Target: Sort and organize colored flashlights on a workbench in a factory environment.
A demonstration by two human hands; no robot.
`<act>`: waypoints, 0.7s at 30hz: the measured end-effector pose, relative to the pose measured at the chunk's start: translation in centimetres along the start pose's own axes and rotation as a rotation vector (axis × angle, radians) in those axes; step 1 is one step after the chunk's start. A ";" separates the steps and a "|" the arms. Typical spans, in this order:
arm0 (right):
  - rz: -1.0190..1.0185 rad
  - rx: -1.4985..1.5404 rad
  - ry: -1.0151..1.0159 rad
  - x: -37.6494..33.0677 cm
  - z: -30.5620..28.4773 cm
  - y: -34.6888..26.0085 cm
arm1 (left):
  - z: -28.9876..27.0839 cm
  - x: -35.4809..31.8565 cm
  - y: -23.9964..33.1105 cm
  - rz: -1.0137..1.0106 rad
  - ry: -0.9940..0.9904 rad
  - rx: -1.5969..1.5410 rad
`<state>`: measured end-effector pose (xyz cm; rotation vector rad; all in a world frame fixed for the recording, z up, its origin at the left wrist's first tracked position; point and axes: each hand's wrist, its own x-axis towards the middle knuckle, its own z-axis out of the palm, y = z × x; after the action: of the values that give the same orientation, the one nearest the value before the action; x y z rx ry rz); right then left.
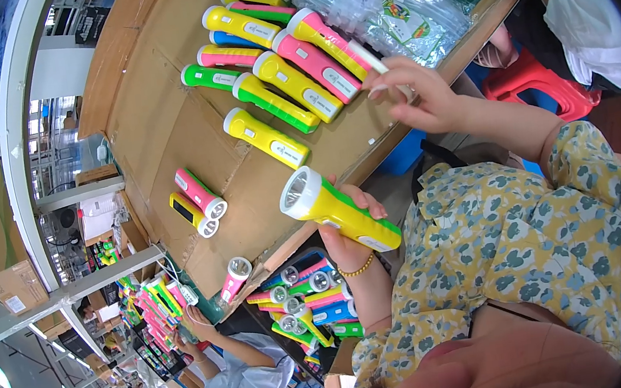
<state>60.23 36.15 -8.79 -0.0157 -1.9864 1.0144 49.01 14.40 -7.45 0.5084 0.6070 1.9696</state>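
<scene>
left hand (349, 242) wrapped around yellow-green flashlight (336, 210), gripped at tail; long axis slanted, lens pointed up-left over cardboard-covered table (163, 127). right hand (414, 92) raised by flashlight row (272, 67), fingertips pinched on small white piece (370, 59).

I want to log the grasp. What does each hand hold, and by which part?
The left hand holds a yellow-green flashlight around its body, behind the lens head. The right hand pinches something small and pale in its fingers; what it is cannot be told.
</scene>
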 end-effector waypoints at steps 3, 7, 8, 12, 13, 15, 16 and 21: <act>0.164 0.453 -0.153 1.7 1.0 -3.3 | 0.9 -0.1 -0.2 -0.037 0.103 0.502; 0.440 0.875 -0.292 3.5 2.3 -5.7 | 0.6 -1.2 -1.5 -0.043 0.105 0.519; 0.408 0.903 -0.276 3.1 3.0 -5.2 | 0.8 -1.1 -1.7 -0.026 0.100 0.521; 0.565 1.083 -0.282 2.4 2.9 -5.6 | 0.2 -0.9 -1.0 0.034 -0.018 0.902; 0.561 1.132 -0.269 2.2 3.0 -5.5 | -0.8 -0.4 -0.7 0.101 -0.083 1.061; 0.528 1.036 -0.316 1.7 2.8 -5.3 | -3.2 -0.2 -1.6 0.399 -0.201 1.256; 0.443 1.007 -0.318 1.4 3.1 -5.1 | -1.5 0.3 -1.7 0.226 -0.066 1.004; 0.366 0.986 -0.304 1.3 3.2 -6.0 | 0.0 1.3 -1.3 -0.051 0.049 0.820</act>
<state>59.26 30.60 -4.77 0.3395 -1.5556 2.2488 49.35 16.07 -8.10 0.9218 1.4531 1.6250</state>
